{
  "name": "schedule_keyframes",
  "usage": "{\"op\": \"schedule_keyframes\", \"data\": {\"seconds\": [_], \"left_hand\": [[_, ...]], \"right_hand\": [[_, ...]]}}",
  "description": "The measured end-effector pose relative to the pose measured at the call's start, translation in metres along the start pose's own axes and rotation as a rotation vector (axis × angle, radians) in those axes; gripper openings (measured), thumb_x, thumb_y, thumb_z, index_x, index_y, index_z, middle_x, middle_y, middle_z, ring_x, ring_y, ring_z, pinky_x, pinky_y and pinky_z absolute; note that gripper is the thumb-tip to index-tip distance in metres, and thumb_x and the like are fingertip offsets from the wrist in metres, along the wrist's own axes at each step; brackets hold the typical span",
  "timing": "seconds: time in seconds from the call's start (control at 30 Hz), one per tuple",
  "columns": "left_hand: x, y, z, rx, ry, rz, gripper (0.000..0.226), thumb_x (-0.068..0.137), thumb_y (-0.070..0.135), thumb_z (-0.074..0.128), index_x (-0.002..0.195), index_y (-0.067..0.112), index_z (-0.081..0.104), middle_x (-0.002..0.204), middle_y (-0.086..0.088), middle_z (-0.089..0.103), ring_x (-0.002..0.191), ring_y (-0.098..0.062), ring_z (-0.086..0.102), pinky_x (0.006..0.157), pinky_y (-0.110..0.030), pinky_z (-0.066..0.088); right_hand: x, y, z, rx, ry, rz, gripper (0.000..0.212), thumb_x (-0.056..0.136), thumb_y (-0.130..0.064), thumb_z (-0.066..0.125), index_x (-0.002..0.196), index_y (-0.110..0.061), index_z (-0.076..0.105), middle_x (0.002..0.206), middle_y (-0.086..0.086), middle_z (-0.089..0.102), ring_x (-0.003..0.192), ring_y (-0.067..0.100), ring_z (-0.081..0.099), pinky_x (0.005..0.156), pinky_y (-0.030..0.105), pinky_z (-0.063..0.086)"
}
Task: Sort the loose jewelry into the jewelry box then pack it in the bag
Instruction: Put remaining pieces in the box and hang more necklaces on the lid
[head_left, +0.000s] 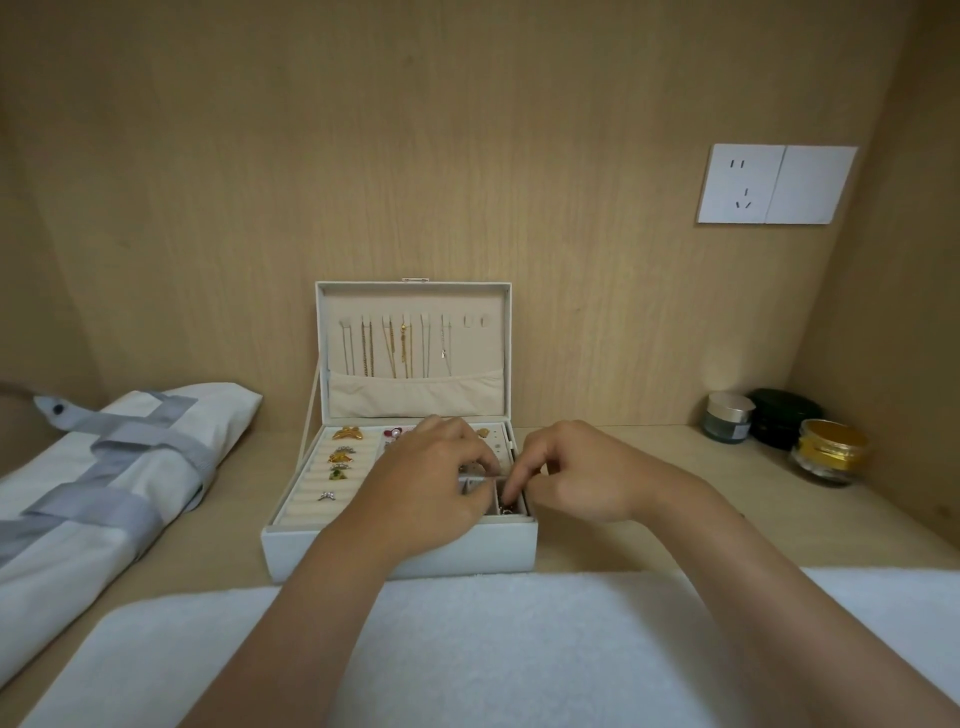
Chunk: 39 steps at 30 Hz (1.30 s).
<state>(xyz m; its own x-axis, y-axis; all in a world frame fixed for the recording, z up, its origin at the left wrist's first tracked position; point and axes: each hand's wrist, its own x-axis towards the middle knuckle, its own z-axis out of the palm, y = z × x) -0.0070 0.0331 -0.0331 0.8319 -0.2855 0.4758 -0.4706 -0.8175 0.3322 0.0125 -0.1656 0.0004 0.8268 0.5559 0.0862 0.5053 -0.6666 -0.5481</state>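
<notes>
Jewelry box (400, 551) sits open at centre of the wooden surface (649, 462), with its lid (415, 299) upright against the back panel. Inside the lid, several thin necklaces (395, 348) hang from hooks above a fabric pocket. In the tray, the ring rolls on the left hold a column of gold and silver pieces (340, 457), and a pearl item (397, 432) lies at the back. Both hands are over the tray's front-right part. The left hand (431, 483) is palm down with fingers curled inward. Its fingertips are hidden behind the knuckles, so I cannot tell whether it holds anything. The right hand (576, 473) has bent fingers, with the index finger (511, 483) pointing down into the front-right compartment (523, 508), where a small dark red piece (506, 505) lies. I cannot tell whether finger and thumb actually pinch it. The two hands are near each other, and contact between them is unclear. The white bag (104, 493) with grey straps lies flat to the left of the box, apart from it. A white towel (493, 649) spreads across the foreground, its far edge just beside the box front. Three small containers stand at far right: a silver-lidded jar (727, 418), a dark case (784, 418) and a gold-lidded jar (831, 452).
</notes>
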Motion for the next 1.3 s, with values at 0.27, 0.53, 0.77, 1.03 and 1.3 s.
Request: {"op": "schedule_keyframes", "data": {"seconds": [0.27,0.53,0.77,1.03,1.3], "left_hand": [[0.001,-0.001,0.000,0.062,-0.052,-0.006,0.022,0.084,0.042,0.061,0.104,0.039,0.070,0.103,0.021,0.059,0.106,-0.003,0.046,0.096,-0.035,0.041],[0.017,0.029,0.012,0.050,0.048,-0.021,0.017,0.090,0.035,0.057,0.104,0.036,0.068,0.103,0.020,0.063,0.100,-0.003,0.049,0.086,-0.031,0.044],[0.061,0.080,0.044,0.066,-0.132,0.021,0.015,0.090,0.036,0.058,0.102,0.036,0.067,0.098,0.018,0.067,0.080,0.000,0.050,0.068,-0.021,0.037],[0.081,0.095,0.090,0.125,-0.366,-0.012,0.016,0.085,0.032,0.063,0.097,0.036,0.071,0.100,0.014,0.069,0.097,-0.009,0.061,0.086,-0.027,0.050],[0.077,0.084,0.101,0.121,-0.370,0.024,0.013,0.082,0.034,0.068,0.095,0.035,0.069,0.087,0.017,0.065,0.088,-0.005,0.060,0.082,-0.029,0.051]], "right_hand": [[-0.002,0.007,-0.011,0.073,0.033,-0.003,0.031,0.091,-0.011,0.055,0.090,-0.030,0.079,0.074,-0.024,0.066,0.051,-0.004,0.051,0.054,0.009,0.037],[-0.015,0.076,-0.047,-0.010,0.252,0.092,0.025,0.096,-0.018,0.058,0.105,-0.035,0.074,0.104,-0.015,0.065,0.053,-0.002,0.057,0.054,0.008,0.040],[-0.032,0.117,-0.045,-0.173,0.123,0.168,0.030,0.092,-0.018,0.061,0.113,-0.036,0.072,0.105,-0.019,0.067,0.073,-0.007,0.058,0.067,0.009,0.042],[-0.030,0.144,-0.039,-0.087,0.116,0.172,0.019,0.086,-0.028,0.071,0.102,-0.033,0.077,0.097,-0.014,0.074,0.089,0.001,0.066,0.086,0.029,0.057],[-0.024,0.149,-0.031,-0.022,0.128,0.139,0.009,0.084,-0.023,0.074,0.088,-0.027,0.080,0.086,-0.017,0.075,0.080,-0.003,0.066,0.082,0.028,0.056]]}}
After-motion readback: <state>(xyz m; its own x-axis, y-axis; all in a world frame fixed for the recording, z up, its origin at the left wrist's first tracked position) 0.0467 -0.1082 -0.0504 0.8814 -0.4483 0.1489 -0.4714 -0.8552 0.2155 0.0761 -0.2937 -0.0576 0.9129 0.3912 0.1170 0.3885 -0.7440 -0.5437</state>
